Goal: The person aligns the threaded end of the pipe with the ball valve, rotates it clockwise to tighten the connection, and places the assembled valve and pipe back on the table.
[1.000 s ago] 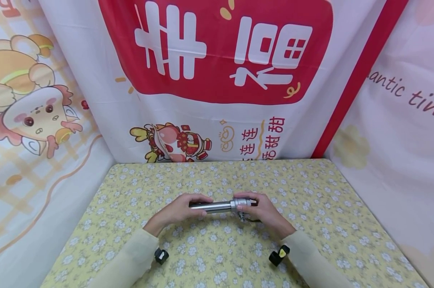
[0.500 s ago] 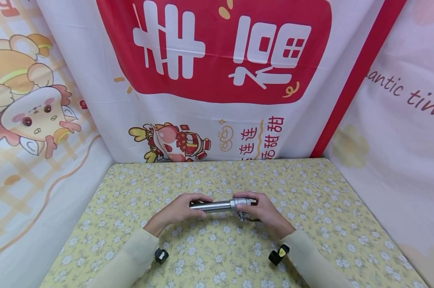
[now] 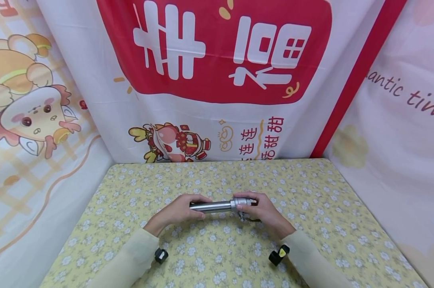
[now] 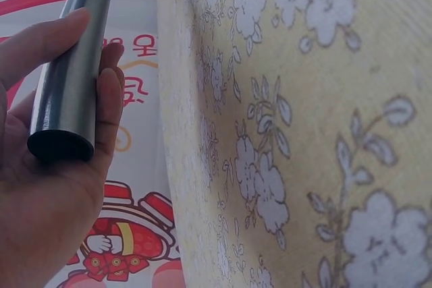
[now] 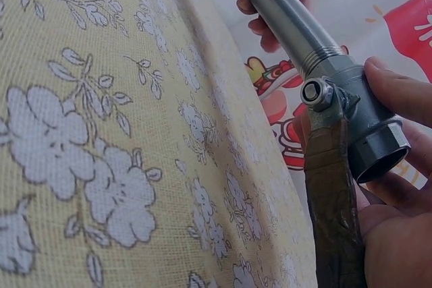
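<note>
My left hand point(image 3: 179, 210) grips the steel pipe point(image 3: 217, 207) and my right hand point(image 3: 263, 212) the valve point(image 5: 354, 102) at its right end, over mid-table point(image 3: 217, 248), best kept in line to spare the threads point(image 5: 322, 57).

Left hand point(image 3: 180, 209) grips a metal tube point(image 3: 217, 207) at one end; right hand point(image 3: 263, 209) grips the metal fitting point(image 3: 241, 202) at the other. Both hands are over a floral tablecloth point(image 3: 217, 248). A red-and-white banner point(image 3: 217, 90) hangs behind. Each pale sleeve point(image 3: 128, 256) bears a black device point(image 3: 161, 256).
</note>
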Demonstrator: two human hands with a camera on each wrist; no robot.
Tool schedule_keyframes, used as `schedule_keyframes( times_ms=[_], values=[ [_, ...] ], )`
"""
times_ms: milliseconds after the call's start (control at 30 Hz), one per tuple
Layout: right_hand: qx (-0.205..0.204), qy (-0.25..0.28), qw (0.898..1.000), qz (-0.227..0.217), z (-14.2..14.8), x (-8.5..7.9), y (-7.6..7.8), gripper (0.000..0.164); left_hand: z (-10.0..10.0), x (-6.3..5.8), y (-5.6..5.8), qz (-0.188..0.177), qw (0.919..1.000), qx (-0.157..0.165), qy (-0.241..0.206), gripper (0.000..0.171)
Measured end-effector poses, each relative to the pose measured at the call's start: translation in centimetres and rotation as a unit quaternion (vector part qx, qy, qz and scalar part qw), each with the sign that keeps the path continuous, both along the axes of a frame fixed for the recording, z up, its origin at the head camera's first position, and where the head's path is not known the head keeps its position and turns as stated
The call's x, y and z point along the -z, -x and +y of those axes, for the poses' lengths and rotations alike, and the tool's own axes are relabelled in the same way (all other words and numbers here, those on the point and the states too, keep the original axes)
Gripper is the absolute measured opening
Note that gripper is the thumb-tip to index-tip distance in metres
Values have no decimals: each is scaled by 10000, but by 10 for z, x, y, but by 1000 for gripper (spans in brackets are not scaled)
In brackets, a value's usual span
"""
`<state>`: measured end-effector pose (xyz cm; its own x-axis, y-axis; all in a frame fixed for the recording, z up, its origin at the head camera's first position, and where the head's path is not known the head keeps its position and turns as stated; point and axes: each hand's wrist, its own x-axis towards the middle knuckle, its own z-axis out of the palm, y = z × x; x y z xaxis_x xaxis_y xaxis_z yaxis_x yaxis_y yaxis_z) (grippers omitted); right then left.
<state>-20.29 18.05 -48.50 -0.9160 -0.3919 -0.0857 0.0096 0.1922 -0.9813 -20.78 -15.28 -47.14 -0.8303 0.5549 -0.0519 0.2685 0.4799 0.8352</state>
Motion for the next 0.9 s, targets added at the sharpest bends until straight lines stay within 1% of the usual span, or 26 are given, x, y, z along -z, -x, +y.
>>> schedule_keyframes(
  times_ms=[233, 467, 533, 733, 900],
  values=[
    [10, 25, 10000, -84, 0, 1, 1, 45, -1, 1, -1, -62, 10000, 31, -71, 43],
    [12, 37, 10000, -74, -1, 3, 1, 45, -2, 1, 0, -91, 9999, 57, -74, 46],
    [5, 32, 10000, -76, -1, 3, 1, 44, -2, 1, 0, -151, 9998, 83, -129, 45],
    [-21, 36, 10000, -58, 0, 2, 1, 45, -4, 1, 0, -486, 9984, 69, -286, 42],
    [19, 9, 10000, -58, -1, 2, 0, 44, -5, 2, 1, -464, 9986, 55, -262, 41]
  ],
)
